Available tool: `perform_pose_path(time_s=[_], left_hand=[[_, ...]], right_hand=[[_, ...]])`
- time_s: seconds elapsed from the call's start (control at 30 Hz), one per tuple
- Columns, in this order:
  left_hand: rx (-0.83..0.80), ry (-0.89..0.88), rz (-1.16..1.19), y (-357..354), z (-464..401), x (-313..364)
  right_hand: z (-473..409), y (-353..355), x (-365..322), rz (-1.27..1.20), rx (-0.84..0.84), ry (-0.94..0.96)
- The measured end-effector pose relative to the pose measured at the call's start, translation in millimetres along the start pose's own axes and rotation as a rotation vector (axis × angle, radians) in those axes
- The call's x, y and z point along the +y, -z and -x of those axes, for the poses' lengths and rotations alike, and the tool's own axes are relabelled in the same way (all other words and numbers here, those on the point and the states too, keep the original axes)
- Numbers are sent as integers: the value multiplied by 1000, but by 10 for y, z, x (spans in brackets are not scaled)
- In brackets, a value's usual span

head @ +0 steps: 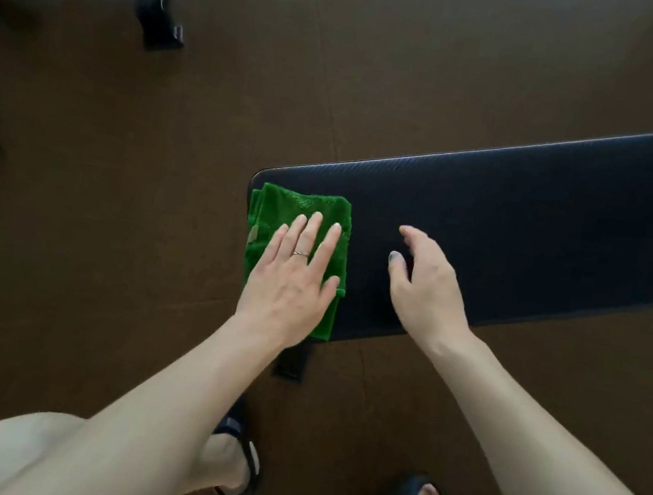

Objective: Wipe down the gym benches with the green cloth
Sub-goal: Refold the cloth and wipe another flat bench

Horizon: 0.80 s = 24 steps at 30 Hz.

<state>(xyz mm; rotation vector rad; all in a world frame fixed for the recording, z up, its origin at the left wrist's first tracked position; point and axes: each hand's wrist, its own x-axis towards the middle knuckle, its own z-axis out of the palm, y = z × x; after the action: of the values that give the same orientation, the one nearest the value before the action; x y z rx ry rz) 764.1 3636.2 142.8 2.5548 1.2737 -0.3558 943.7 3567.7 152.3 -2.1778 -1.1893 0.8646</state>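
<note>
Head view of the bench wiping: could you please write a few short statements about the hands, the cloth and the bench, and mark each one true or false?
1. The folded green terry cloth lies at the rounded end of the long black padded bench. True.
2. The left hand presses flat on the cloth with straight fingers. True.
3. The right hand grips a spray bottle. False: it holds nothing, its fingers loosely curved over the bench pad.
4. The cloth lies on the dark brown floor. False: it is on the bench.
5. The left hand wears a thin ring. True.
</note>
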Motion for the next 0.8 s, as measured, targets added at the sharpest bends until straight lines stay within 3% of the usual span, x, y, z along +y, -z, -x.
perform_pose_path(time_s=[0.17, 0.4, 0.63, 0.8], left_hand=[[157, 74, 9, -477, -322, -17], [252, 181, 0, -383, -854, -7], [191, 192, 56, -763, 243, 593], [220, 211, 65, -756, 148, 512]], right_hand=[[-891, -297, 123, 280, 129, 398], [-1173, -507, 350, 440, 157, 432], [-1062, -441, 356, 458, 110, 463], [-1058, -456, 397, 424, 164, 491]])
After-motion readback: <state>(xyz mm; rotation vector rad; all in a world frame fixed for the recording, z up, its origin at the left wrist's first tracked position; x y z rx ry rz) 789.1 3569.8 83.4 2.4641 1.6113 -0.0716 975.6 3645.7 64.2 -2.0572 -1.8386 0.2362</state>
